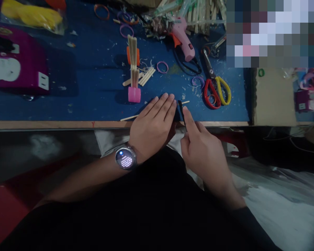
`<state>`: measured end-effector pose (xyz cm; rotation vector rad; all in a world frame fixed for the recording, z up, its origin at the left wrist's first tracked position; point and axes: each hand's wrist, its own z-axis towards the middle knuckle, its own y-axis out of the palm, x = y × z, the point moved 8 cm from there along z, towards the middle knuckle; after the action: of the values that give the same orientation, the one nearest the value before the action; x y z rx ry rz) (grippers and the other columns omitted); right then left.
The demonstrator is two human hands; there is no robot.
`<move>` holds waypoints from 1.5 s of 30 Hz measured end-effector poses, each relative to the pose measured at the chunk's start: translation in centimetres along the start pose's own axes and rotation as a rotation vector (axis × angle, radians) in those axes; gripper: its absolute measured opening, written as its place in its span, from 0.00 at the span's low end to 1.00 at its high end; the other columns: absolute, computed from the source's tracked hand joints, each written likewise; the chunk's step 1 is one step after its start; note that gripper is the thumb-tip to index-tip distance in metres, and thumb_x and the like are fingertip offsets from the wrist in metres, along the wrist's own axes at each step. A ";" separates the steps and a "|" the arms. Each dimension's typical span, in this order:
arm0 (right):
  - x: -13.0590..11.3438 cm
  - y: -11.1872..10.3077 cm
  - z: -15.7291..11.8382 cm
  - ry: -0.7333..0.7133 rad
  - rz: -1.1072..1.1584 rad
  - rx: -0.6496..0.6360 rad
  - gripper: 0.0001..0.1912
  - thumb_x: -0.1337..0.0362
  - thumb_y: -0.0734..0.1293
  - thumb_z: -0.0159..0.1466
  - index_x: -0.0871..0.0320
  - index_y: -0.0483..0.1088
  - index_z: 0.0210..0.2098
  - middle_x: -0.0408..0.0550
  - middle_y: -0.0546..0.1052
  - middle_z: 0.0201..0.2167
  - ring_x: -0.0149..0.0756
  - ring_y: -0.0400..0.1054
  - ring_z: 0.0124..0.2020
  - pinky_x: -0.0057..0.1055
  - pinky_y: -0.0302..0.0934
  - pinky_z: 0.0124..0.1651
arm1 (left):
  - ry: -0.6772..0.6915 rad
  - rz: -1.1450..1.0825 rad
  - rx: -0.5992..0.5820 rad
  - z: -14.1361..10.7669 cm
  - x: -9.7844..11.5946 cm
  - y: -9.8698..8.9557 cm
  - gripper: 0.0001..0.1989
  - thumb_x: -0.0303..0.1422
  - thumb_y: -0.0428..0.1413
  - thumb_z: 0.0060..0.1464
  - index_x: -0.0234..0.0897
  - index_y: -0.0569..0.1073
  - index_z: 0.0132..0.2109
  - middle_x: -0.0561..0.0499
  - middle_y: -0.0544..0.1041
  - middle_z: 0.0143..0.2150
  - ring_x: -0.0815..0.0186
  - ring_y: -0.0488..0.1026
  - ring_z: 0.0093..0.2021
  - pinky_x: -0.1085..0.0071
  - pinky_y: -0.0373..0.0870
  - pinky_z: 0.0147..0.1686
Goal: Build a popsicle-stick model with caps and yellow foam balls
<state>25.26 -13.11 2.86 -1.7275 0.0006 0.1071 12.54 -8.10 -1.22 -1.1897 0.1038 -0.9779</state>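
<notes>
Thin pale wooden stick (129,118) pressed on blue table (94,104) under flattened left hand (157,120); slim black tool (182,113), at stick's 3 o'clock end, gripped by right hand (200,143).

Thin stick (129,118): its middle was hidden beneath the left grip (153,127).
Black tool (182,111): its near end was hidden by the right grip (205,150); its kind was unclear.
Watch (126,157): its text was too small to read.
Purple box (28,66): the left edge cut it off.
Upper right patch (272,33): it was blurred into blocks.
</notes>
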 end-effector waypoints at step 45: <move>1.0 -0.4 -1.2 -0.011 0.240 0.052 0.40 0.68 0.59 0.80 0.59 0.55 0.90 0.65 0.79 0.76 0.56 0.85 0.60 0.54 0.85 0.61 | -0.042 0.002 0.007 0.2 0.0 0.5 0.29 0.31 0.49 0.83 0.21 0.68 0.83 0.26 0.69 0.84 0.42 0.68 0.86 0.40 0.66 0.86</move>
<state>26.36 -14.17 3.38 -1.6692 0.2011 0.2909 12.97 -7.94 -1.53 -1.2031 0.0684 -0.9499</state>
